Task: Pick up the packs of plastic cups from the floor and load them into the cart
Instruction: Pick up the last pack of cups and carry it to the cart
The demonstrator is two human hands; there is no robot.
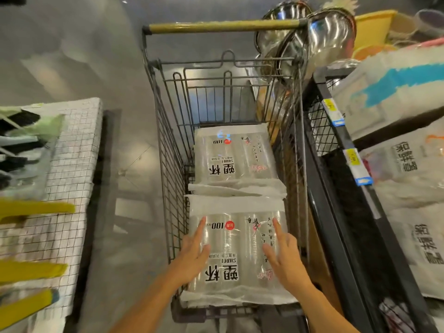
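Note:
A wire shopping cart (168, 150) with a yellow-brown handle stands in front of me. Inside it lie clear packs of plastic cups with black printed lettering. The near pack (236, 246) rests on top at the cart's front end. A far pack (234, 153) lies deeper in the basket, with the white edges of other packs showing beneath. My left hand (193, 252) lies flat on the near pack's left side, fingers spread. On its right side my right hand (284, 255) rests flat, fingers spread. Neither hand grips it.
A black wire shelf (336, 179) with price tags and bagged plastic goods runs along the cart's right side. Steel bowls (319, 42) hang past the cart's far right corner. At left stands a wire-grid display (69, 164) of brushes and yellow handles. Grey floor (127, 164) lies between.

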